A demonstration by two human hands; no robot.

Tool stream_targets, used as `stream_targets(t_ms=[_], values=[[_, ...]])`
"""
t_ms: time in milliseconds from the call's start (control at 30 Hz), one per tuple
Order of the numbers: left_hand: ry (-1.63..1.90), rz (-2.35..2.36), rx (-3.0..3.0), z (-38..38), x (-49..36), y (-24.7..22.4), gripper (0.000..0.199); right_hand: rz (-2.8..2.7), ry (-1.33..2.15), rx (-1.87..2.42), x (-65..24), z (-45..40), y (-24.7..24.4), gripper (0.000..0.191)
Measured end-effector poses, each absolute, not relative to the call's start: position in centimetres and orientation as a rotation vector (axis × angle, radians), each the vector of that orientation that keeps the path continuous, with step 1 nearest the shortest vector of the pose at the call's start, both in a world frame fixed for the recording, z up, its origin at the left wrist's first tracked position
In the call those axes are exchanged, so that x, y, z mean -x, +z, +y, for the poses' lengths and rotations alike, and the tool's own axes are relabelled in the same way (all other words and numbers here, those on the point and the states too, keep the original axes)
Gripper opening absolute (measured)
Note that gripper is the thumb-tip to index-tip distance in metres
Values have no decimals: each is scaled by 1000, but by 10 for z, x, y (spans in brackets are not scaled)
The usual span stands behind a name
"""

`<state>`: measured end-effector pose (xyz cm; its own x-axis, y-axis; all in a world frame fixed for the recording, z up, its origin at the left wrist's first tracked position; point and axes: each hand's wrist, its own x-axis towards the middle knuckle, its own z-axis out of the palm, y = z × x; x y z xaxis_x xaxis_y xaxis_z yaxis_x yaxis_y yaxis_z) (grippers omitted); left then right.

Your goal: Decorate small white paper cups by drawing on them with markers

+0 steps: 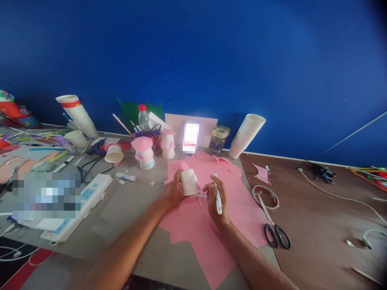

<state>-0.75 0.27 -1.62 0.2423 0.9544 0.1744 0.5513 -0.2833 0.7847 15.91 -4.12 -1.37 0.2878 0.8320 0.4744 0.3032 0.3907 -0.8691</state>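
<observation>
Upside down over the pink paper, a white paper cup (189,182) is gripped by my left hand (174,188), whose fingers wrap its left side. My right hand (218,201) holds a white marker (218,199) between its fingers, tip pointing up and away, just right of the cup and apart from it. A small white strip lies between the cup and my right fingers. Cut pink paper (199,237) spreads beneath both hands. Behind them stand two cup figures with pink tops, one nearer (142,151) and one farther (168,143).
Scissors (273,229) and a tape roll (276,198) lie at the right. A stack of cups (246,135), a glass jar (219,139) and a lit phone (191,137) stand by the blue wall. A power strip (98,187), glue stick (125,177) and leaning cups (79,114) are at left.
</observation>
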Motion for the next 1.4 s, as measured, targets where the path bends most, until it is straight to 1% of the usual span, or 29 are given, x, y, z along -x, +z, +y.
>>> stream_targets(t_ms=[67,133,267,400,500,600,667,800,900,967,1067,1233,1300,1400], values=[[926,1357,-1917,4,8,-18,81,-1312,442,1145,-160,-41,-11,22],[974,1347,-1903,4,8,-19,81,-1364,397,1093,-161,-41,-8,20],[1065,1233,-1840,0,6,-15,82,-1516,369,1058,-162,-43,-3,29],[1024,1042,-1776,-8,4,-8,83,-1629,386,1010,-163,-43,-4,31],[885,934,-1760,-13,2,-4,93,-1627,351,1060,-166,-42,-8,32],[730,867,-1687,-15,2,-3,111,-1621,253,1082,-170,-40,-10,32],[706,864,-1660,-16,2,-1,120,-1653,142,1056,-173,-38,-8,31],[730,859,-1631,-17,2,4,123,-1740,-139,1057,-178,-38,1,25],[727,801,-1569,-18,1,6,122,-1815,-228,1116,-177,-40,5,24],[763,759,-1527,-17,-1,5,121,-1875,-215,1094,-174,-42,5,28],[860,739,-1449,-14,-1,4,118,-1916,-103,1015,-168,-43,2,38],[895,792,-1360,-12,2,9,113,-1780,97,986,-165,-42,-5,46],[874,785,-1355,-12,3,11,111,-1712,160,1030,-167,-40,-8,45],[841,773,-1377,-12,4,10,109,-1692,269,1142,-171,-39,-11,30]])
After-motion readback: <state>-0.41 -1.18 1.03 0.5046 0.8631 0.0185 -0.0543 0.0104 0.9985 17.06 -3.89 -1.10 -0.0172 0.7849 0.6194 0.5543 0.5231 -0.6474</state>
